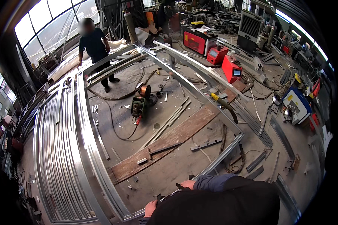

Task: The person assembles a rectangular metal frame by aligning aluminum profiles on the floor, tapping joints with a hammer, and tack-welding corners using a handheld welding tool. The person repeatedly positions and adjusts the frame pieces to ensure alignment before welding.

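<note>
Low in the view, my left hand (151,208) is at the near rail of a large silver metal frame (219,153), its fingers curled. Farther right along the same rail is my right hand (187,184), also with curled fingers. Beside each hand a small dark flat piece sticks up; I cannot tell what it is. My dark-clothed body covers much of the rail, so what the hands grip is hidden. A reddish-brown plank (172,140) crosses inside the frame, with a hammer (149,153) and a short metal piece (141,161) on it.
Many long metal profiles (60,150) lie side by side at left. A wire-spool machine (139,105) with cables stands inside the frame. A yellow-ended torch (214,96) hangs over the right rail. Red machines (231,69) stand beyond. Another person (92,45) stands at the far left corner.
</note>
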A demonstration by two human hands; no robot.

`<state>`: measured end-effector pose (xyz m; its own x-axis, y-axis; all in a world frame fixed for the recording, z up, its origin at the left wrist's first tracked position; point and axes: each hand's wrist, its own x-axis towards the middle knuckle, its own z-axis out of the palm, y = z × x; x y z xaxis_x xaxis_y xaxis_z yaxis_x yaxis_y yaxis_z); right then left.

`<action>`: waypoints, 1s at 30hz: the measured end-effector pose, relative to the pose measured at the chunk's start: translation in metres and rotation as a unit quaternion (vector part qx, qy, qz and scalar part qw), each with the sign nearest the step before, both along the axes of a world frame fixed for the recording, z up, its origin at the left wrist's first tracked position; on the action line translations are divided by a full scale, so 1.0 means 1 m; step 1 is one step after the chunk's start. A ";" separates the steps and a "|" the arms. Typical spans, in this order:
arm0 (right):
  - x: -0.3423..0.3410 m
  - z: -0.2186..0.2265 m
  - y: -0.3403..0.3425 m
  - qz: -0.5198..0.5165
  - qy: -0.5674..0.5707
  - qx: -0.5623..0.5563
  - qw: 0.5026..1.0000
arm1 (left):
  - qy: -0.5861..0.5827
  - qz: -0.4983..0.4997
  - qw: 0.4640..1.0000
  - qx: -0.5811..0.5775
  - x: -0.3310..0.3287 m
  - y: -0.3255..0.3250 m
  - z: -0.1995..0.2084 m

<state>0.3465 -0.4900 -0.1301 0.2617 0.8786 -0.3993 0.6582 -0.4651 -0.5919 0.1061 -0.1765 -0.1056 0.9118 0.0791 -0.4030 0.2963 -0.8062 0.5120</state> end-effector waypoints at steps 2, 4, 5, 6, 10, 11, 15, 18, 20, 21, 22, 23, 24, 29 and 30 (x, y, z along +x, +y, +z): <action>0.011 0.009 -0.022 -0.001 -0.023 -0.036 0.999 | 0.027 -0.011 1.000 0.000 0.007 -0.004 0.019; 0.028 0.019 -0.044 -0.010 -0.073 -0.027 0.997 | 0.034 -0.025 0.999 0.010 0.009 -0.007 0.020; 0.034 0.034 -0.054 -0.023 -0.079 -0.034 0.996 | 0.045 -0.019 0.998 0.028 0.008 -0.009 0.019; 0.040 0.064 -0.060 -0.030 -0.085 -0.038 0.995 | 0.056 -0.006 0.997 0.047 0.002 -0.010 0.017; 0.061 0.071 -0.105 -0.067 -0.111 -0.033 0.991 | 0.105 0.008 0.987 0.118 0.019 -0.021 -0.011; 0.062 0.070 -0.113 -0.074 -0.110 -0.033 0.991 | 0.100 -0.005 0.989 0.112 0.021 -0.022 -0.018; 0.067 0.071 -0.104 -0.042 -0.130 -0.017 0.990 | 0.108 -0.006 0.989 0.105 0.006 -0.018 -0.011; 0.069 0.056 -0.108 -0.046 -0.155 0.035 0.986 | 0.148 -0.008 0.984 0.103 0.027 -0.030 0.034; 0.073 0.040 -0.105 -0.058 -0.130 0.030 0.989 | 0.167 -0.010 0.980 0.105 0.029 -0.024 0.036; 0.073 0.030 -0.112 -0.069 -0.122 0.021 0.990 | 0.164 -0.020 0.979 0.117 0.036 -0.027 0.039; 0.075 0.021 -0.113 -0.062 -0.112 0.043 0.991 | 0.163 -0.011 0.980 0.110 0.031 -0.028 0.040; 0.078 0.014 -0.117 -0.060 -0.103 0.062 0.991 | 0.160 -0.008 0.982 0.102 0.027 -0.028 0.041; 0.083 0.006 -0.121 -0.074 -0.058 0.067 0.993 | 0.152 -0.004 0.983 0.103 0.028 -0.027 0.043; 0.088 -0.016 -0.118 -0.143 -0.001 0.044 0.989 | 0.143 0.007 0.983 0.119 0.027 -0.030 0.050; 0.077 -0.005 -0.116 -0.181 -0.017 -0.017 0.983 | 0.128 0.019 0.985 0.114 0.019 -0.032 0.050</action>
